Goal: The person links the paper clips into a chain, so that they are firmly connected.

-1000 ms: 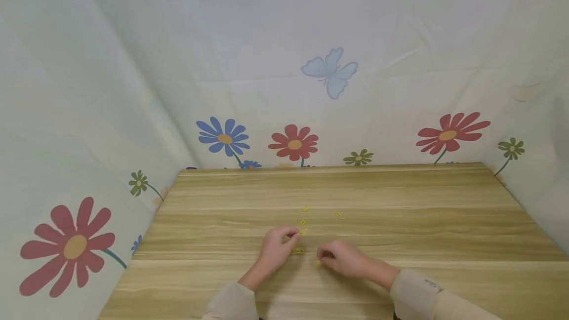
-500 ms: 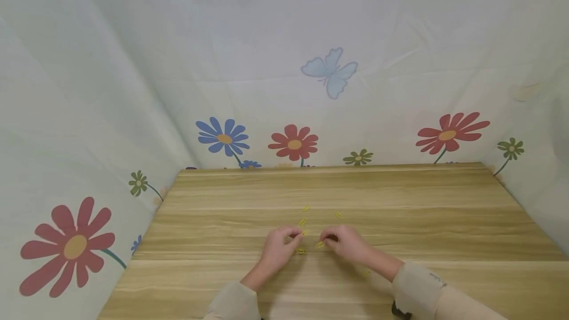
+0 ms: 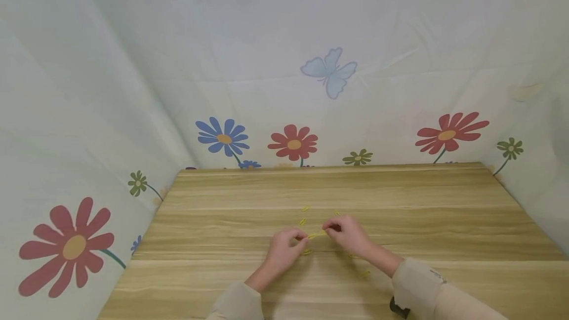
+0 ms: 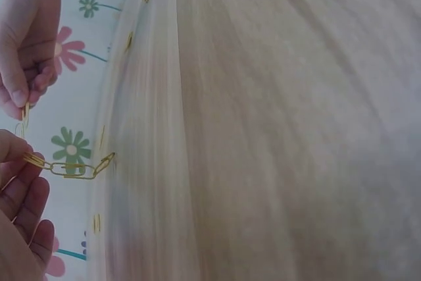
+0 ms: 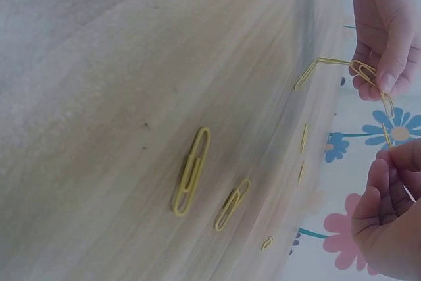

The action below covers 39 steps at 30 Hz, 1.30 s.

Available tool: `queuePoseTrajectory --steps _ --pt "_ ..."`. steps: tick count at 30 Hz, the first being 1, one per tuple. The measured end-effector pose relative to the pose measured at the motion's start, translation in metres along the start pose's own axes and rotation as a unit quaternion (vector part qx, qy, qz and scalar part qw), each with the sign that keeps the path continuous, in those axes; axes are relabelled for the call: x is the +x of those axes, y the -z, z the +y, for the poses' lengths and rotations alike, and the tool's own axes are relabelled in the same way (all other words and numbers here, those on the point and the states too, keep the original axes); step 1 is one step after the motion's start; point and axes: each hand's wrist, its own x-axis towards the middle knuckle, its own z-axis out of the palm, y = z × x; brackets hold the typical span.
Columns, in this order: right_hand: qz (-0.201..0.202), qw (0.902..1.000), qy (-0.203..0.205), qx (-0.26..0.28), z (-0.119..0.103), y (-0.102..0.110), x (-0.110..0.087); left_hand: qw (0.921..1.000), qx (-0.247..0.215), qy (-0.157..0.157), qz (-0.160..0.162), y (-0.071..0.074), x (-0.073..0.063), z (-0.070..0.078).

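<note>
Between finger and thumb, my left hand [image 3: 284,252] pinches the end of a short chain of linked yellow paper clips [image 4: 69,170]. The rest of that chain dangles below the fingers. Facing it just above the table, my right hand [image 3: 351,237] pinches a single paper clip [image 5: 386,136]. The two held ends come very close together in both wrist views; whether they are hooked, I cannot tell. Loose yellow paper clips lie around the hands, among them a large-looking paper clip [image 5: 191,172] and another paper clip [image 5: 232,205] under the right wrist.
The wood-grain table [image 3: 222,196] carries further loose paper clips, one paper clip [image 3: 303,221] beyond the left hand and one paper clip [image 3: 365,274] near the right forearm. A flowered cloth [image 3: 249,63] hangs behind and at the sides. A dark object [image 3: 399,307] shows beneath the right cuff.
My right hand has lifted a paper clip from the table and moved forward toward the left hand. The left hand has shifted slightly right, still pinching the chain.
</note>
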Motion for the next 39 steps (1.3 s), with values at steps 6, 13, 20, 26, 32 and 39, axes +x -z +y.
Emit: queuePoseTrajectory --steps 6,13,20,26,32,39 --pt "0.008 0.9997 -0.023 0.010 -0.002 0.002 0.002 0.9998 0.008 -0.016 0.007 -0.004 0.001 0.003" --pt "0.013 0.9989 -0.036 0.028 -0.003 0.002 0.001 0.9990 0.021 -0.033 0.022 -0.007 0.003 0.007" --pt "0.018 0.9979 -0.046 0.041 -0.004 0.001 0.003 0.9968 0.052 -0.043 0.044 -0.010 0.003 0.010" --pt "0.024 0.9970 -0.057 0.047 -0.006 -0.001 0.003 0.9961 0.065 -0.034 0.049 -0.011 0.003 0.013" --pt "0.024 0.9954 -0.065 0.066 -0.008 -0.002 0.002 0.9960 0.064 -0.037 0.051 -0.012 0.004 0.014" --pt "0.019 0.9929 -0.079 0.087 -0.009 -0.001 0.002 0.9956 0.069 -0.035 0.052 -0.012 0.004 0.015"
